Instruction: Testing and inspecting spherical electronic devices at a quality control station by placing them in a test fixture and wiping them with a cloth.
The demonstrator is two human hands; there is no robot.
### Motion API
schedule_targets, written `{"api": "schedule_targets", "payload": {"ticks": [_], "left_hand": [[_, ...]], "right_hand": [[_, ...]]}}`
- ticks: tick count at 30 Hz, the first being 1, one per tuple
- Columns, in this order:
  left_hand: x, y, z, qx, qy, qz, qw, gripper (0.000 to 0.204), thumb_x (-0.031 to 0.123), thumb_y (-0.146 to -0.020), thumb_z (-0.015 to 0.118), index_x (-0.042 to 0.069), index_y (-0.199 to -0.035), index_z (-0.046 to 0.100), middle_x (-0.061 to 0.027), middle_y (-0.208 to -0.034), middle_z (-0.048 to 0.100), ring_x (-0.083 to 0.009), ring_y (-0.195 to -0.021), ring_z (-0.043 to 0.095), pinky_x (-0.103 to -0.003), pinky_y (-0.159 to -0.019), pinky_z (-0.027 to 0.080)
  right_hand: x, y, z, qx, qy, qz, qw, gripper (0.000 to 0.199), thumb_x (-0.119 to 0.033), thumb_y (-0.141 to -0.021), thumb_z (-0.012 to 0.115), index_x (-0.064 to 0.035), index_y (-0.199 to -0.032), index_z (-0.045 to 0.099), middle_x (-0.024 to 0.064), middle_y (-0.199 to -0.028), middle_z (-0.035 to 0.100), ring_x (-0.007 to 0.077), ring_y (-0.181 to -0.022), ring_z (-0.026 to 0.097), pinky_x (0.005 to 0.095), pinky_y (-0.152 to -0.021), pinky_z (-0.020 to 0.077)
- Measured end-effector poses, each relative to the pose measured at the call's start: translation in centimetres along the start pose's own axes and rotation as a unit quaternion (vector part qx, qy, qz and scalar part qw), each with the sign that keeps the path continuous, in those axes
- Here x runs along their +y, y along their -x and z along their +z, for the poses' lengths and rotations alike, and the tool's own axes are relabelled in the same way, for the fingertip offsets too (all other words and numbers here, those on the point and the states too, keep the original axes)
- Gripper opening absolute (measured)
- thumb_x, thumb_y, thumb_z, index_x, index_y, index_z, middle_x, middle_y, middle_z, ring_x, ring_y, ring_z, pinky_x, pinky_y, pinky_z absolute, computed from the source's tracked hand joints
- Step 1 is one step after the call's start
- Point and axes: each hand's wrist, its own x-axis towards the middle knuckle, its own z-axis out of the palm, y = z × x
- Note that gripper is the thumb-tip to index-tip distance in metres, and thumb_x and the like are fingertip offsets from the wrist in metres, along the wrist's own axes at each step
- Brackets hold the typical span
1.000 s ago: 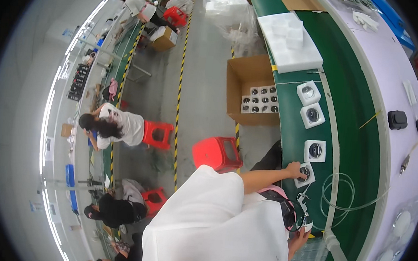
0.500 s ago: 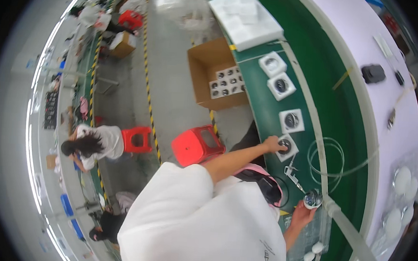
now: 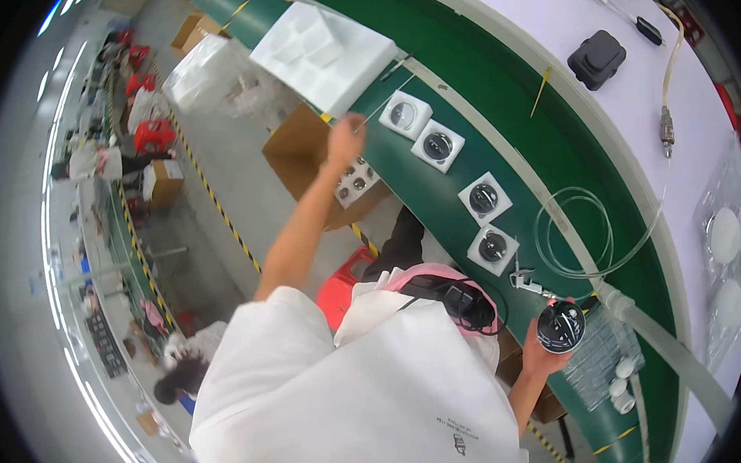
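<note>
My right hand (image 3: 541, 352) is wrapped round a dome camera (image 3: 561, 326), its glossy black dome facing up in a white base. My left hand (image 3: 345, 141) is over the near edge of the green bench, beside a large white foam block (image 3: 322, 54) and above an open carton (image 3: 294, 155). Its fingers are blurred, and whether they hold anything does not show. Between my hands stands a row of white foam trays, each with a dome unit; the nearest tray (image 3: 492, 249) is next to a silver air gun (image 3: 529, 282).
A clear coiled hose (image 3: 570, 231) lies on the green bench (image 3: 514, 96). White round covers (image 3: 625, 368) sit on clear plastic wrap at right. A grey pipe (image 3: 669, 343) crosses the bench. Foam trays fill part of the carton. Behind is a red stool (image 3: 337, 293).
My left hand has left the nearest foam tray and moved up and left toward the carton and foam block. The dome camera in my right hand now faces up more. The whole view has turned.
</note>
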Motion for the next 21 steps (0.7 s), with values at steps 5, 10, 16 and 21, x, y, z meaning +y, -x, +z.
{"api": "schedule_targets", "payload": {"ticks": [5, 10, 16, 21], "left_hand": [[-12.1, -14.3, -6.5, 0.013, -0.195, 0.064, 0.979, 0.033, 0.027, -0.096, 0.063, 0.002, -0.117, 0.066, -0.0136, -0.102, 0.072, -0.0233, -0.093, 0.066, -0.034, -0.085, 0.052], [-20.2, -24.1, -6.9, -0.126, -0.216, 0.081, 0.965, 0.038, 0.030, -0.098, 0.062, 0.003, -0.125, 0.063, -0.0112, -0.106, 0.070, -0.0196, -0.093, 0.063, -0.032, -0.085, 0.051], [-22.5, -30.2, -6.0, -0.265, -0.217, 0.058, 0.938, 0.044, 0.033, -0.100, 0.060, 0.005, -0.134, 0.059, -0.0083, -0.110, 0.069, -0.0151, -0.093, 0.060, -0.030, -0.084, 0.050], [-22.0, -33.5, -6.3, -0.245, -0.048, -0.033, 0.968, 0.049, 0.036, -0.102, 0.058, 0.006, -0.141, 0.056, -0.0059, -0.113, 0.068, -0.0114, -0.094, 0.057, -0.028, -0.084, 0.049]], "right_hand": [[6.0, 0.5, 3.7, 0.060, 0.334, -0.058, 0.939, 0.114, -0.047, -0.072, 0.086, -0.0139, -0.159, 0.020, 0.0128, -0.151, 0.046, 0.0257, -0.138, 0.046, 0.0363, -0.101, 0.0409], [14.1, 0.6, 10.4, 0.059, -0.008, -0.108, 0.992, 0.094, -0.042, -0.080, 0.081, -0.0120, -0.154, 0.032, 0.0103, -0.154, 0.039, 0.0295, -0.140, 0.043, 0.0432, -0.104, 0.0463], [19.8, -1.2, 16.9, 0.089, -0.063, -0.132, 0.985, 0.091, -0.046, -0.080, 0.079, -0.0149, -0.153, 0.035, 0.0050, -0.159, 0.032, 0.0347, -0.143, 0.038, 0.0561, -0.099, 0.0492], [22.0, -3.1, 20.1, 0.094, -0.019, -0.117, 0.989, 0.106, -0.050, -0.073, 0.081, -0.0046, -0.152, 0.029, 0.0220, -0.145, 0.044, 0.0312, -0.135, 0.048, 0.0411, -0.102, 0.0509]]}}
